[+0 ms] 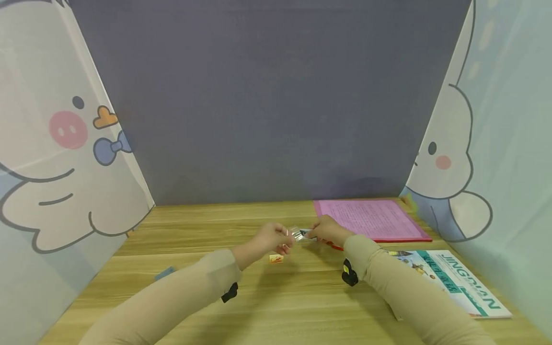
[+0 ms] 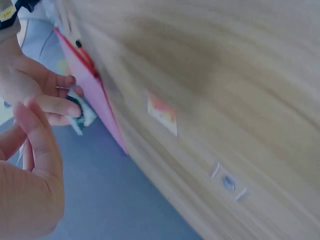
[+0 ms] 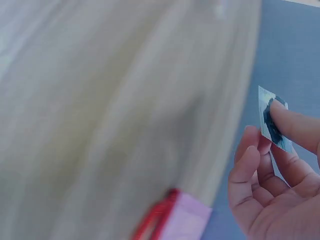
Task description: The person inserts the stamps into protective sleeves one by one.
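**Silvery packet held between two hands above a wooden desk**

Silvery and clear, a small packet [image 1: 300, 234] sits between both hands a little above the wooden desk [image 1: 276, 297], near its middle and just in front of the pink sheet. The right hand [image 1: 327, 231] pinches one end of it: in the right wrist view the thumb presses the dark-printed wrapper [image 3: 273, 122] against the curled fingers [image 3: 250, 165]. The left hand [image 1: 271, 238] meets the packet's other end with its fingers curled in towards it; whether it truly grips cannot be told from the head view, and in the left wrist view the left fingers [image 2: 37, 135] stand loosely bent beside the right hand's hold. Both arms wear beige sleeves with a dark wrist strap on each.

Just below the hands, a small orange-and-yellow wrapper [image 1: 276, 258] lies flat on the desk. Farther left lies a small bluish-grey piece [image 1: 165, 273]. Behind the right hand rests a pink sheet [image 1: 371, 218] on a red folder. To the right, near the right forearm, lies a teal-and-white booklet [image 1: 457, 280]. A grey panel [image 1: 267, 96] backs the desk, with cartoon duck screens [image 1: 51, 143] on either side.
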`<state>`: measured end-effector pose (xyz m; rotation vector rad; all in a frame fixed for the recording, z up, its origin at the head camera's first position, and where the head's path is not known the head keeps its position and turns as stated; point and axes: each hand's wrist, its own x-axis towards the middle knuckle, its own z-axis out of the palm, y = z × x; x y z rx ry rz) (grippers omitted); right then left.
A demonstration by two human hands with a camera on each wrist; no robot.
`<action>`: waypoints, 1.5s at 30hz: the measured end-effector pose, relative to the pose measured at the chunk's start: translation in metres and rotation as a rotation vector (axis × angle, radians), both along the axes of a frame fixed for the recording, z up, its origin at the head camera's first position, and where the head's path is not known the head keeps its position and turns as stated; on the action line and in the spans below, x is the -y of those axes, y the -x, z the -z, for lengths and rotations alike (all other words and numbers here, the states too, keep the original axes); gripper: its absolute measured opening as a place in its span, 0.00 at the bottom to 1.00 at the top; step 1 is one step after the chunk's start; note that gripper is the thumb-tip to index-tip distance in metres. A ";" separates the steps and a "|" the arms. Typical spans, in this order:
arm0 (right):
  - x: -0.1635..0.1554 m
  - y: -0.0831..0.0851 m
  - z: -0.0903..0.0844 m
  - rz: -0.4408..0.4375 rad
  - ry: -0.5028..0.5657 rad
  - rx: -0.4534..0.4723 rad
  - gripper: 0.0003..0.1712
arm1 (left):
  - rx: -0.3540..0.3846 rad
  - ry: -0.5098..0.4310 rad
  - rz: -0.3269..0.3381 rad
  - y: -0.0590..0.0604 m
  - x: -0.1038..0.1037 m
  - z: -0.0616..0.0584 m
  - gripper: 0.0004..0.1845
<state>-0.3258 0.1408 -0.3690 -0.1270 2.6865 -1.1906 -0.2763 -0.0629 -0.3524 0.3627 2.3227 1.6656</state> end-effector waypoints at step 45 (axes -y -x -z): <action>0.018 -0.031 -0.086 0.020 0.442 -0.080 0.17 | -0.086 -0.126 -0.238 0.017 0.017 -0.049 0.12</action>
